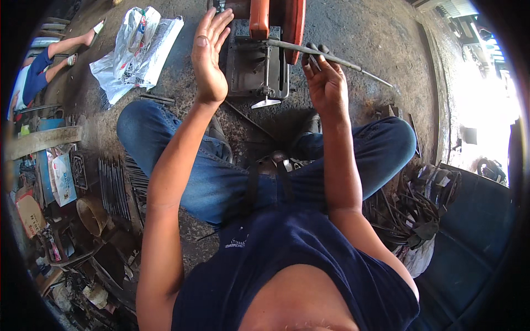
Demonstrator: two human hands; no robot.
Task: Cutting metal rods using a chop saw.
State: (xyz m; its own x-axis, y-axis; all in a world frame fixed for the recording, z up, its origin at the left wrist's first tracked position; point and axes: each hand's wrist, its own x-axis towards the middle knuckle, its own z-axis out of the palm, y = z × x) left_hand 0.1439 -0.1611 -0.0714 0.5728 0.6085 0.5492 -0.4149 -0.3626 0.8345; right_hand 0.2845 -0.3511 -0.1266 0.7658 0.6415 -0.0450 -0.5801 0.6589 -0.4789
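My left hand (210,63) is raised beside the left edge of an orange cut-off saw (259,22), its fingers stretched out and nothing seen in it. The saw's dark base (238,69) carries a clamp screw with a T-shaped handle (266,103) at the near end. A long grey metal rod (350,65) slants from the saw out to the right and ends in a thinner, bright tip. Around its middle, the blackened fingers of my right hand (328,85) are closed. A small pale shape shows between those fingers, too small to make out.
White plastic bags (138,49) lie on the floor at the far left. Several dark rods (114,187), a rusty can (91,215) and scrap crowd the left side. Coiled cables (406,215) sit at the right by a dark blue panel (469,231). Another person's legs (55,55) show far left.
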